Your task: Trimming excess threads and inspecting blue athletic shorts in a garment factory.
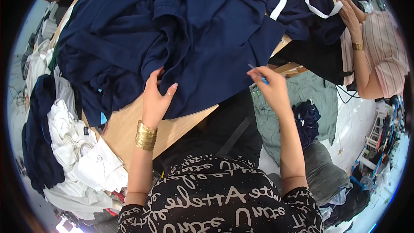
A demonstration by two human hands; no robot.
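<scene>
A large navy blue garment (pixel 220 60) lies in loose folds over the table in front of me. My left hand (pixel 156 97), with a wide gold bracelet at the wrist, rests on its near part beside a raised fold. Thumb and forefinger are spread apart there, and the other fingers are partly hidden. To the right, just off the garment's near right edge, my right hand (pixel 271 86) is closed around a small blue-handled tool (pixel 265 80) that looks like thread snips. Its thin tip points up and left; most of it is hidden in the fingers.
The wooden table (pixel 172 131) shows its near edge. White garments (pixel 97 159) are heaped at the left. Green cloth (pixel 319 99) and a dark bundle (pixel 307 123) lie low on the right. Another person's hands (pixel 343 2) handle navy fabric with a white band (pixel 284 4).
</scene>
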